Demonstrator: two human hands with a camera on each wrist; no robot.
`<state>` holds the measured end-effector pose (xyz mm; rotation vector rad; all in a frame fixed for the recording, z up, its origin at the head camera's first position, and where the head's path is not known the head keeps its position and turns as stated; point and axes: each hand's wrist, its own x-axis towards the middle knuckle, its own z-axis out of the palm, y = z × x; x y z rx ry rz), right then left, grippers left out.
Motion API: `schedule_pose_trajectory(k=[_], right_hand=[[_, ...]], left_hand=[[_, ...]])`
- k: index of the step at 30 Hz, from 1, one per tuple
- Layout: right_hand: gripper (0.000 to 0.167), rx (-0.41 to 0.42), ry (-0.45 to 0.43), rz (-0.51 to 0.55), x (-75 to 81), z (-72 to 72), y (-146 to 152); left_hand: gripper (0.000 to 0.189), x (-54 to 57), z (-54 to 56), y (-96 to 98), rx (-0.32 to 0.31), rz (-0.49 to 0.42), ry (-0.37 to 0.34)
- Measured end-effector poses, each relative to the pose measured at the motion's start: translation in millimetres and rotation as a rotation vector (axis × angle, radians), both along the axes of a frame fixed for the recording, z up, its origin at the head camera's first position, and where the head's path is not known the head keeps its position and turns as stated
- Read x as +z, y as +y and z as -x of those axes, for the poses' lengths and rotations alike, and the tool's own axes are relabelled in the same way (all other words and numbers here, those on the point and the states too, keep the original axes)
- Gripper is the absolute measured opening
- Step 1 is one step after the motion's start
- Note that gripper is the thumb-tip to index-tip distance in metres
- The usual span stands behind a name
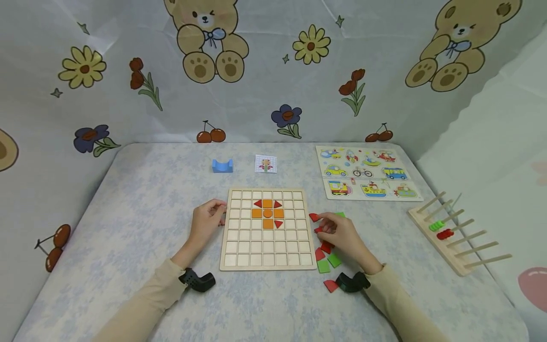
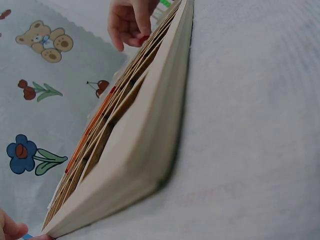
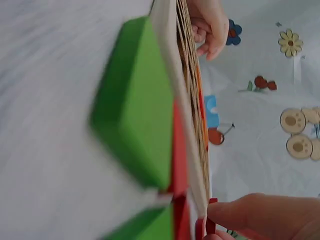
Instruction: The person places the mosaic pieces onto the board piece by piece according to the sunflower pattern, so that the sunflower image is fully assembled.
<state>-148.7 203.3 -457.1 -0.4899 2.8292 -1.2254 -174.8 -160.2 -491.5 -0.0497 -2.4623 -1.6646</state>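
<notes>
A wooden grid board [image 1: 249, 247] lies flat before me. Orange squares [image 1: 268, 223] surround an orange circle [image 1: 268, 213] in its upper part, with red triangles [image 1: 278, 223] at three corners. My left hand [image 1: 205, 221] is at the board's left edge, its fingertips touching the rim. Beyond the right edge, my right hand [image 1: 342, 235] pinches a small red piece [image 3: 212, 220] between thumb and finger; its exact shape is partly hidden. Loose red pieces [image 1: 320, 254] and green squares [image 1: 324, 266] lie under and near this hand.
A pattern card [image 1: 266, 164] and a blue stand [image 1: 222, 166] are behind the board. Farther right lie a vehicle picture puzzle [image 1: 367, 173] and a wooden peg rack [image 1: 444, 244] with green and red beads. A red piece [image 1: 331, 285] lies by the right wrist camera.
</notes>
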Motion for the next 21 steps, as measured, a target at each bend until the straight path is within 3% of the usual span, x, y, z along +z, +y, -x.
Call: schedule_pose_trajectory(k=[4,8,14,21], right_hand=[[0.036,0.030,-0.019,0.075,11.1,5.5,-26.0],[0.036,0.102,-0.005,0.141,18.9,12.6,-70.1],[0.033,0.168,-0.023,0.110,11.5,20.2,-129.3],[0.038,0.139,-0.077,0.092,5.4,23.0,-147.9]], left_hand=[[0.018,-0.3,-0.4,0.2,0.000,-0.007,-0.005],[0.020,-1.3,-0.5,-0.8,-0.018,-0.019,-0.010],[0.020,-2.0,-0.3,0.0,-0.024,-0.027,0.002],[0.018,-3.0,2.3,-0.4,-0.014,-0.015,0.013]])
